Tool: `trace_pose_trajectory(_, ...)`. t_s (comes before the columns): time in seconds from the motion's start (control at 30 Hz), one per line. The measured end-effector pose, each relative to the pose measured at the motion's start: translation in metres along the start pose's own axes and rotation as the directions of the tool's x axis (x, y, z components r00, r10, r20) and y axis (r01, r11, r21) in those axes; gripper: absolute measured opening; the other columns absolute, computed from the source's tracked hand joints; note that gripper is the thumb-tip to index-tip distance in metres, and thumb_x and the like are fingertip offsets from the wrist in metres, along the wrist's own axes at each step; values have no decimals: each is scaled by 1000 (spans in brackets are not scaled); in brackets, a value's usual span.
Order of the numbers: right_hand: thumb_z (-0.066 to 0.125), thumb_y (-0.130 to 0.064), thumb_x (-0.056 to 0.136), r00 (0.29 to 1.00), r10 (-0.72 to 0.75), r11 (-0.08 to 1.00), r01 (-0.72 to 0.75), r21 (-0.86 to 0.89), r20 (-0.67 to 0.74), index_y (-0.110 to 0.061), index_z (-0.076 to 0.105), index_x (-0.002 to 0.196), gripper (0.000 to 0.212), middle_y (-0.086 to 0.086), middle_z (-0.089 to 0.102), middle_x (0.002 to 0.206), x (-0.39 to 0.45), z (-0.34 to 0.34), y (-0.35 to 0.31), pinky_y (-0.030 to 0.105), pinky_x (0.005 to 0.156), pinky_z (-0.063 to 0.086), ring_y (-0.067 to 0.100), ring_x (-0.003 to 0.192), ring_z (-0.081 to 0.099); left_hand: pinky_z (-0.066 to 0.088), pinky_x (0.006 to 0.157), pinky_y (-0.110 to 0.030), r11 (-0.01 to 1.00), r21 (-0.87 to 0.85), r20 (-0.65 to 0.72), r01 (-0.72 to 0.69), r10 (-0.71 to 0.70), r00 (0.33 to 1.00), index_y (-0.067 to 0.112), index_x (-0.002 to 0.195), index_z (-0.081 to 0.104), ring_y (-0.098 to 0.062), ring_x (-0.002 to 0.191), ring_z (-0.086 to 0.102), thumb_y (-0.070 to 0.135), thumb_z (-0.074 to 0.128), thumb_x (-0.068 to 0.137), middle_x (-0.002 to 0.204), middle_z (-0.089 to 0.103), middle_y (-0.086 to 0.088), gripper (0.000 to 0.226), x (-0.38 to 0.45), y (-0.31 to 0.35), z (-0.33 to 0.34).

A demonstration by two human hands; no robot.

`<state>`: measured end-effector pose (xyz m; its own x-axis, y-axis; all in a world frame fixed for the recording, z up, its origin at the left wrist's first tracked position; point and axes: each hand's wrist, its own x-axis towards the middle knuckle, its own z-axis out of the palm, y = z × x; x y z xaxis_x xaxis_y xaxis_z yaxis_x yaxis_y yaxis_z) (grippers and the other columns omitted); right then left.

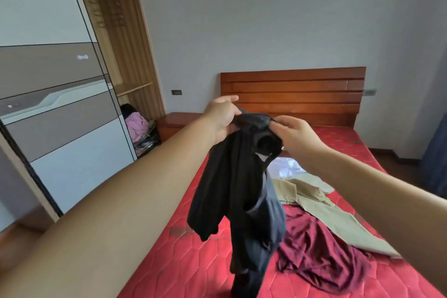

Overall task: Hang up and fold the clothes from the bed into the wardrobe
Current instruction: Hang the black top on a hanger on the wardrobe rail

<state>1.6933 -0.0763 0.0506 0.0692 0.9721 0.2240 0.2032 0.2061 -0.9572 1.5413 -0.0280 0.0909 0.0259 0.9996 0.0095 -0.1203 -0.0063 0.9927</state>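
At frame centre, the left hand (221, 117) and right hand (294, 133) are pinching shut on the dark navy fabric garment's (242, 189) top edge, letting it dangle straight above the red quilted bed (193, 261), probably for hanging.

1. Dark garment (232, 186), pinched at its top by the left hand (222, 116) and right hand (294, 134): soft, matt cloth.
2. Mattress (193, 266) below the hands: red quilted fabric with a slight sheen.
3. Headboard (292, 92) beyond the hands: polished reddish wood.
4. Wardrobe door (60, 104) left of the left hand: smooth, glossy panels.

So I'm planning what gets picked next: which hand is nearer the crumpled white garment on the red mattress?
Right hand, just above the white garment; left hand is farther left.
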Motion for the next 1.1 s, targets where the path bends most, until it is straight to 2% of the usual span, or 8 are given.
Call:
trace_pose_trajectory(0.1, 50, -13, 99, 990, 142, 962, -140, 233, 8, -10, 66, 84, 22, 8, 66, 77, 13, 12, -21, 29, 55, 54, 19, 67, 65, 58, 81, -40, 995, 66, 96, 76, -82, 992, 21, 109, 62, -25, 101, 65, 24, 53, 99, 118, 63, -9, 14, -5, -7, -18)
trace_pose_trajectory(0.3, 48, 6, 93, 951, 309, 848, -263, 460, -26, 1, 64, 111, 25, 16, 68, 96, 29, 47, -58, 39, 75, 60, 33, 83, 67, 55, 88, -38, 965, 248, 376, -83, -17, 926, 28, 132, 49, -21, 112, 60, 52, 58, 91, 123, 60, -3, 49, -20, -3, -50)
trace_pose_trajectory(0.37, 44, 6, 94, 949, 314, 840, -267, 472, -21, 5, 60, 115, 26, 19, 64, 103, 32, 59, -64, 31, 58, 59, 31, 73, 64, 54, 83, -30, 851, 477, 320, -222, 67, 945, 29, 134, 47, -17, 106, 62, 44, 75, 79, 119, 62, 0, 64, -20, -10, -61)
trace_pose_trajectory(0.5, 41, 9, 92, 928, 374, 754, -300, 584, -7, 0, 60, 90, 22, 22, 64, 92, 37, 77, -74, 36, 52, 58, 32, 68, 66, 51, 70, -31, 481, 801, 308, -358, 182, 934, 15, 86, 66, -16, 80, 68, 13, 56, 87, 85, 69, 1, 10, -13, -25, -88)
trace_pose_trajectory(0.63, 40, 0, 96, 963, 270, 893, -256, 370, 12, -4, 61, 107, 23, 7, 57, 82, 42, 88, -68, 31, 53, 53, 21, 66, 58, 58, 83, -42, 616, 751, 205, -238, 125, 971, 16, 95, 73, -24, 88, 70, 13, 57, 90, 94, 73, -1, 17, -12, -28, -110)
trace_pose_trajectory(0.8, 65, -20, 88, 943, 327, 915, -330, 232, 53, -8, 65, 85, 13, 9, 62, 73, 42, 96, -67, 33, 62, 52, 25, 61, 60, 45, 104, -45, 891, 380, 269, -250, 153, 951, 31, 122, 57, -18, 121, 55, 18, 70, 83, 127, 60, 6, 43, -22, -5, -109)
trace_pose_trajectory(0.9, 68, -29, 89, 924, 317, 937, -340, 79, 212, -5, 70, 97, 26, 12, 70, 76, 38, 97, -68, 37, 72, 58, 26, 67, 70, 36, 108, -35, 840, 429, 280, -333, 227, 933, 37, 138, 43, -12, 129, 46, 21, 71, 83, 138, 52, 8, 64, -24, 15, -102)
trace_pose_trajectory(1.1, 64, -53, 87, 913, 183, 981, -192, -12, 363, -9, 69, 103, 48, 3, 72, 67, 40, 94, -52, 31, 71, 57, 18, 69, 70, 46, 76, -24, 587, 749, 91, -309, 371, 924, 16, 105, 75, -15, 93, 64, 27, 59, 96, 98, 72, 0, 21, -22, 27, -103)
